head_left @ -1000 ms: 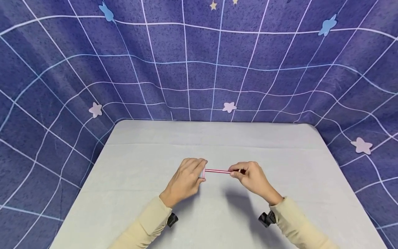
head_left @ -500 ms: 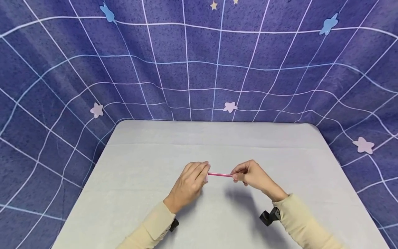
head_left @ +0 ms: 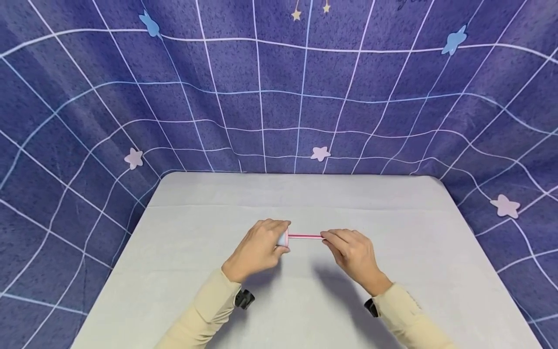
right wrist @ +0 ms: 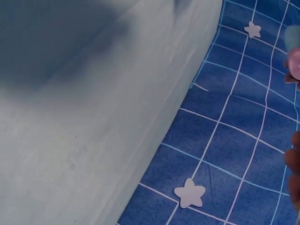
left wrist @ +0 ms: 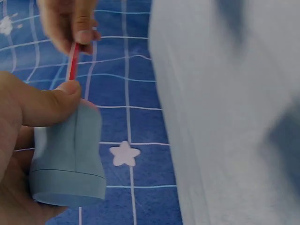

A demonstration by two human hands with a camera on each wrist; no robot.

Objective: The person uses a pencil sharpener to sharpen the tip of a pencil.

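Note:
My left hand grips a light blue, waisted pencil sharpener with a pink end. In the left wrist view the thumb lies along its upper side. A red-and-white striped pencil runs level from the pink end toward the right. Its far end is pinched between the thumb and fingers of my right hand, which hides that end. Both hands are above the table, with shadows below. In the right wrist view only the sharpener's pink end and some fingertips show at the right edge.
A white-covered table lies under the hands. Behind it and at both sides hangs a blue curtain with grid lines and stars. A small black camera sits at the left wrist, another at the right.
The right hand has rolled over at the wrist, its back now turned more upward, and the pencil's stripes show differently. The left hand dipped toward the right, then came back, showing more of the sharpener.

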